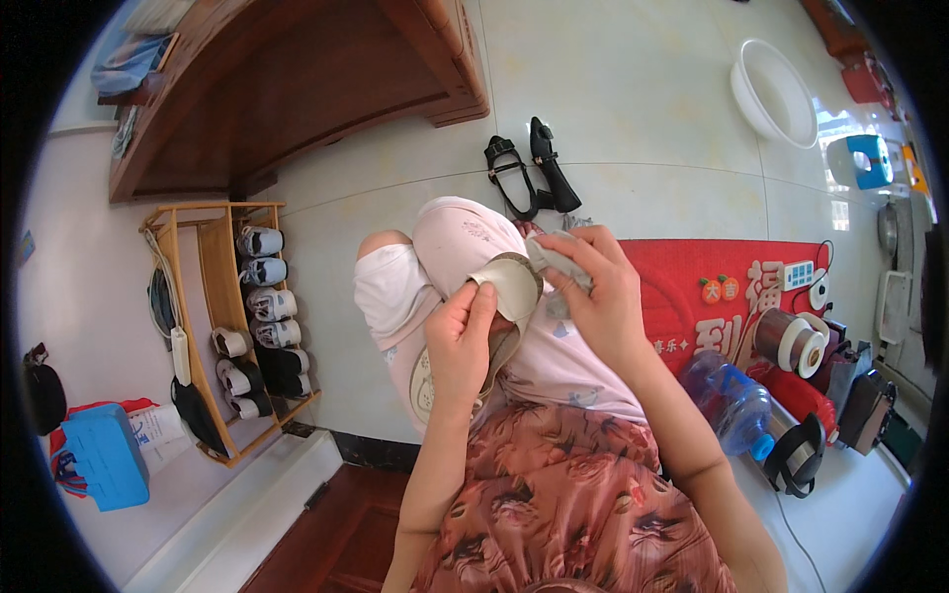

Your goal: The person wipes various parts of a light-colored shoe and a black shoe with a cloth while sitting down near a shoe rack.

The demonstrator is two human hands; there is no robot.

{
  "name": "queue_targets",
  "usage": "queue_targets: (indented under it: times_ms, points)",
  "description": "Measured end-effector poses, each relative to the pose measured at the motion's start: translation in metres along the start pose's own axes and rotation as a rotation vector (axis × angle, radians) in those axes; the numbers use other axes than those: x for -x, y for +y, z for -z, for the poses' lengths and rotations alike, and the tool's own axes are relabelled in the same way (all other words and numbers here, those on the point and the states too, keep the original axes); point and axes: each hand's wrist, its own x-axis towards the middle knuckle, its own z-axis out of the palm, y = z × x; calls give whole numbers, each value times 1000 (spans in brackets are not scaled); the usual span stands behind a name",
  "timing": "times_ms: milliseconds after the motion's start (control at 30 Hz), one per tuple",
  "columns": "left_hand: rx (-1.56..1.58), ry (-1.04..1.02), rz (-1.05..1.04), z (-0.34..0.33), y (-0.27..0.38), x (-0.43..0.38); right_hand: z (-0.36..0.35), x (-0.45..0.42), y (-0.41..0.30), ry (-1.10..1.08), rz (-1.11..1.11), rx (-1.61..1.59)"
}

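Note:
My left hand (pixel 463 326) pinches the edge of a beige shoe (pixel 509 290) with a brown rim, held above my lap. Part of this shoe is hidden behind the fingers. In my right hand (pixel 604 289) is a crumpled grey-white cloth (pixel 560 259), close against the shoe's rim. A pale patterned shoe sole (pixel 422 382) shows to the left of my left wrist; whether it belongs to a second shoe I cannot tell. Under both hands are my legs in pale pink printed trousers (pixel 467 230).
Black heeled shoes (pixel 554 167) stand on the tiles ahead. A wooden shoe rack (pixel 211 289) with several shoes is at left, below a brown wooden cabinet (pixel 334 89). Rightward lie a red mat (pixel 667 274), a large plastic bottle (pixel 730 408), and a white basin (pixel 775 96).

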Motion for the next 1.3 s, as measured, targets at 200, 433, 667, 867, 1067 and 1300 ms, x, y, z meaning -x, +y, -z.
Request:
queue_targets:
  times_ms: [200, 433, 667, 867, 1067, 1300]
  points:
    - [-45, -9, -67, -2, -11, 8, -15, 6, 1, -12, 206, 95]
    - [-251, -36, -122, -1, -1, 16, -13, -4, -9, 20, 425, 89]
    - [-287, 32, -203, -1, -1, 10, -10, -16, -10, -74, 193, 1]
    - [26, 158, -98, 11, 11, -27, -40, 9, -1, -56, 314, -29]
    - [216, 107, -43, 32, 7, -33, -32, 21, -10, -109, 309, -89]
    - [224, 46, -26, 27, 0, -29, -50, -19, -5, 44, 515, 133]
